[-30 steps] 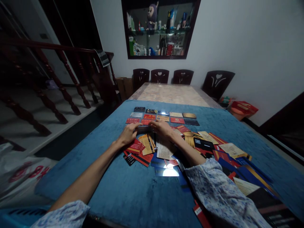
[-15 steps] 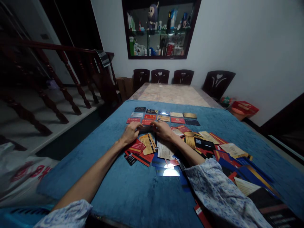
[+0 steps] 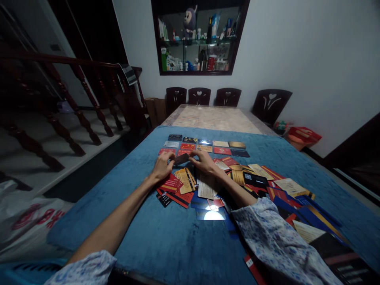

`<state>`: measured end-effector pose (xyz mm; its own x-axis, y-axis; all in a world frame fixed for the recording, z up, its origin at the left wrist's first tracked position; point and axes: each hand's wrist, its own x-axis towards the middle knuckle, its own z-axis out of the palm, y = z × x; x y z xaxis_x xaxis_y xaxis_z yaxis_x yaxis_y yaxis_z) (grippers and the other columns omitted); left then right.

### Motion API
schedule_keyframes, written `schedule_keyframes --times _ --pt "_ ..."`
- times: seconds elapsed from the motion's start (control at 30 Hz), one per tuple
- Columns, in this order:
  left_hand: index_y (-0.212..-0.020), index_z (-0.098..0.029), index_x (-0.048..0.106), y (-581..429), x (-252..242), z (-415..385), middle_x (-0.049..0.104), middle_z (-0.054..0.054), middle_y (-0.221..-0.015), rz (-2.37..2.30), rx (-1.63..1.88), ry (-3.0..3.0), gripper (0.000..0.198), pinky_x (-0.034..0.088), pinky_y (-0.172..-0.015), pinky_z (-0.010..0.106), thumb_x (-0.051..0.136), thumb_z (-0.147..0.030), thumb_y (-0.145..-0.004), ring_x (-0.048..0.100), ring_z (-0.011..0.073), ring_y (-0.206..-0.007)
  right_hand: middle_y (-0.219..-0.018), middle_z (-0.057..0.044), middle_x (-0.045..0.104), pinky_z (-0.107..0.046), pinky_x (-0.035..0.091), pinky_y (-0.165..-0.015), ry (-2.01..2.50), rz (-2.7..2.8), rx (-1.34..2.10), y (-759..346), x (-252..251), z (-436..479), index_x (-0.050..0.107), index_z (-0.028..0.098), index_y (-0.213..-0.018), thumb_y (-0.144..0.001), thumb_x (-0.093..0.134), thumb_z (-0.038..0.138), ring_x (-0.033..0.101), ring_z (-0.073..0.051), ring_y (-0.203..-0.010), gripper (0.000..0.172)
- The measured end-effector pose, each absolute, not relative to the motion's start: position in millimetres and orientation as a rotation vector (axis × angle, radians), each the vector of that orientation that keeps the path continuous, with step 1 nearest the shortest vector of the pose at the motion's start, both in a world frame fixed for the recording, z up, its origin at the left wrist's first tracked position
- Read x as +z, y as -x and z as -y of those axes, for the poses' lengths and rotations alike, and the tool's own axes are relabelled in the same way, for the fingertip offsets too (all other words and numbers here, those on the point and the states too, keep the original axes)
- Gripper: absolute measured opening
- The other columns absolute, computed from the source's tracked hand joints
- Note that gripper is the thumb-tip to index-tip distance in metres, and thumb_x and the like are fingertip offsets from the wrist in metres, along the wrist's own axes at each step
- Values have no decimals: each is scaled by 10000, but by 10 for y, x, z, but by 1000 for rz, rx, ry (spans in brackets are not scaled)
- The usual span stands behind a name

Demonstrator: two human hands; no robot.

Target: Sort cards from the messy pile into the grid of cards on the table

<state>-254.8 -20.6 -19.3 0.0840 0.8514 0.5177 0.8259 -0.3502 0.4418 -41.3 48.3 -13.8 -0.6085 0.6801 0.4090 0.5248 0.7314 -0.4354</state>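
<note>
Between my two hands is a dark card (image 3: 181,159), tilted, its face toward me. My left hand (image 3: 162,165) pinches its left end, and the fingers of my right hand (image 3: 203,161) close on its right end. Just beyond lie cards laid in rows, among them a red card (image 3: 222,151) and a dark blue card (image 3: 240,153). Below my hands, loose cards overlap: a yellow card (image 3: 185,180), a red card (image 3: 168,183) and a pale card (image 3: 207,187) partly under my right forearm.
A larger spread of mixed cards (image 3: 291,188) covers the right side of the blue cloth (image 3: 142,229). The bare stone tabletop (image 3: 219,115) runs on behind it, with chairs (image 3: 199,96) at the far end. A white plastic bag (image 3: 32,215) stands at lower left.
The dark card between my hands has turned from nearly edge-on to showing its face, its right end now higher. My hands stay in almost the same place.
</note>
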Motion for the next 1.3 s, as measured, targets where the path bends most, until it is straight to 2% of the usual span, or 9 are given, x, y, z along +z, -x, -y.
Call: schedule_keyframes --times 0.2,0.33,0.5,0.63,0.77,0.93,1.13,1.3 --pt "-845 -196 630 2552 -244 173 703 37 -892 -1783 1067 -2258 141 499 -889 355 534 -117 -778 622 215 -920 -940 -66 709 -296 425 -810 853 2275 339 523 -122 -459 646 181 -994 -937 517 251 601 -190 -885 158" --pt "-822 -196 655 2556 -237 174 724 39 -891 -1750 1060 -2275 126 504 -900 357 549 -140 -784 631 217 -924 -986 -84 711 -305 390 -815 876 2343 98 583 -50 -462 654 200 -1086 -955 524 243 582 -203 -920 190" --pt "-882 -197 661 2572 -221 177 732 36 -915 -1763 1258 -2244 168 515 -918 360 568 -121 -764 643 211 -937 -997 -76 736 -341 326 -839 850 2425 -220 662 84 -470 687 251 -1107 -989 521 296 525 -231 -992 209" --pt "-952 -193 654 2574 -212 188 729 30 -947 -1727 1447 -2231 233 526 -893 336 561 -97 -762 645 191 -925 -950 -70 736 -372 288 -876 795 2463 -345 761 120 -447 705 270 -1096 -996 517 335 491 -240 -1019 223" --pt "-928 -184 649 2570 -213 190 720 29 -918 -1731 1478 -2189 151 531 -846 314 583 -141 -799 651 177 -874 -978 -68 744 -381 279 -880 750 2487 -319 856 65 -443 696 268 -1117 -998 509 372 487 -239 -1017 245" --pt "-941 -189 644 2597 -208 193 713 27 -917 -1800 1354 -2200 184 527 -860 314 565 -102 -801 650 179 -872 -1060 -93 744 -380 284 -908 781 2494 -210 919 8 -420 653 238 -1174 -991 505 409 485 -253 -1036 291" --pt "-1101 -201 624 2701 -176 211 695 46 -1033 -1828 1156 -2281 322 510 -941 365 587 -99 -799 641 211 -964 -1214 -108 697 -393 292 -954 904 2604 -153 856 -18 -351 589 224 -1253 -966 480 235 481 -268 -1108 307" --pt "-1172 -207 627 2776 -211 206 701 58 -1019 -1890 973 -2321 384 500 -952 388 585 -98 -806 645 232 -976 -1238 -102 684 -405 309 -949 983 2621 -126 796 -58 -336 574 237 -1258 -946 478 243 490 -275 -1129 327"
